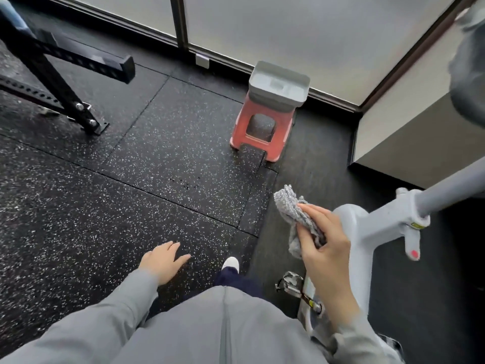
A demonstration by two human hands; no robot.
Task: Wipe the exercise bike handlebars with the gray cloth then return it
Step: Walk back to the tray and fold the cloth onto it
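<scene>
The crumpled gray terry cloth (288,203) is pinched in the grip of the right hand (325,248), just left of the white exercise bike frame (367,232). Farther left of it the left hand (164,261) hangs, grip slack and empty. Beyond the frame a gray plastic tray (275,95) tops a red plastic stool (244,116).

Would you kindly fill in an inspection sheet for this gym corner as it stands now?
Surface: black speckled rubber floor, small dark marks near a seam.
Job's things: gray cloth bunched in right hand; exercise bike frame at right.
Clutter: gray tray on red stool by the wall.
Hands: left hand open, empty; right hand grips cloth.
Cables: nothing seen.
Surroundings: black rack at left; frosted panels behind.
</scene>
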